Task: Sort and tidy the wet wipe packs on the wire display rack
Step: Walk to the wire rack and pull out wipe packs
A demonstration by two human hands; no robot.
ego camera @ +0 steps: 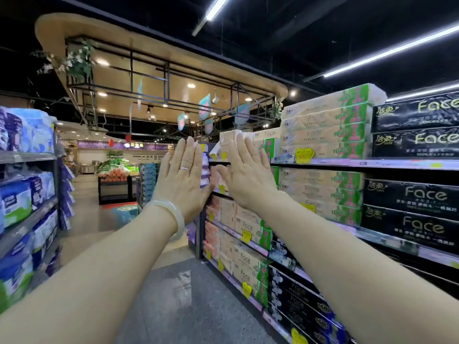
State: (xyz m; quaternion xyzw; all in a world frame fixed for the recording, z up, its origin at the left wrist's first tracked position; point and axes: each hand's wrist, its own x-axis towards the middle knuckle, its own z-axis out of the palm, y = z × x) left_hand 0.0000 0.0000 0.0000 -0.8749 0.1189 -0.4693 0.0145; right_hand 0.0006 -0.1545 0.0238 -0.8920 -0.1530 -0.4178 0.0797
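Item: my left hand (182,177), raised at arm's length, back toward me, fingers straight and close together, thumb out to the right. It grips nothing. A thin silver ring (184,168) sits on one finger; a pale translucent bangle (173,214) circles the wrist.

Item: my right hand (244,175), raised beside the left, back toward me, fingers straight and slightly spread, thumb pointing left. The two thumbs lie near each other; whether they touch I cannot tell. This hand also grips nothing. Whether its fingertips press the goods behind them I cannot tell.

Item: small pale purple soft packs (205,167), stacked in a column at the near end of the right-hand shelving, showing in the gap between my hands. They are blurred; whether they are the wet wipe packs I cannot tell. The wire rack cannot be made out.

Item: peach-coloured plastic-wrapped tissue bundle (229,142), top shelf, directly behind my right fingertips.

Item: beige and green tissue bricks marked "Face" (323,135), stacked on the right-hand shelves.

Item: black tissue bricks marked "Face" (417,140), further right on the same shelves.

Item: yellow price tags (304,155), clipped along the shelf edges.

Item: blue and white paper roll packs (27,184), on the left-hand shelves.

Item: grey speckled floor (173,294), running between the two shelving runs.
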